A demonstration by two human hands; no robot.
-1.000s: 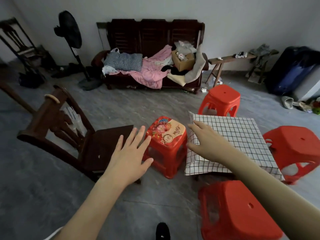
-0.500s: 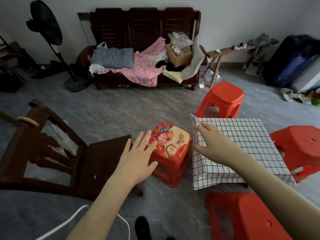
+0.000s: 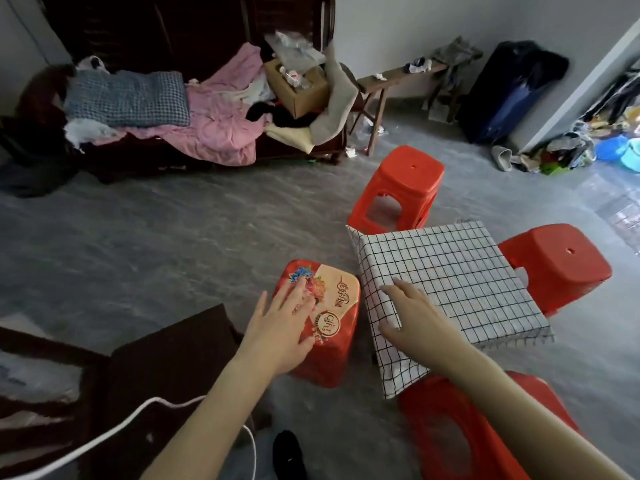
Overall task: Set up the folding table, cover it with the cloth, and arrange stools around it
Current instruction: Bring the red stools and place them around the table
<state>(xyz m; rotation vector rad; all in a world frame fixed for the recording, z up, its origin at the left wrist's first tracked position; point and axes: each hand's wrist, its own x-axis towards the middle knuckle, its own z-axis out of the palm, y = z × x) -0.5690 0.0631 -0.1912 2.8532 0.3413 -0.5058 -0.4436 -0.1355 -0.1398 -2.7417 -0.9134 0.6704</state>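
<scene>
A dark wooden sofa (image 3: 194,36) heaped with a pink blanket (image 3: 221,126) and a cardboard box (image 3: 298,88) fills the far left wall. Near right of centre stands the folding table (image 3: 375,358), covered by the white checked cloth (image 3: 457,282), which hangs over its near and left edges. Four red stools ring it: the far stool (image 3: 405,181), the right stool (image 3: 557,258), the near stool (image 3: 460,434) at the bottom right, and on the left the printed stool (image 3: 332,306), its seat bearing a floral label. A dark wooden chair (image 3: 166,368) sits at the near left. The left hand (image 3: 280,327) lies flat on the printed stool's seat, fingers straight and spread, gripping nothing. The right hand (image 3: 412,317) rests on the cloth at the table's near-left corner, fingers extended, thumb over the edge, holding nothing.
</scene>
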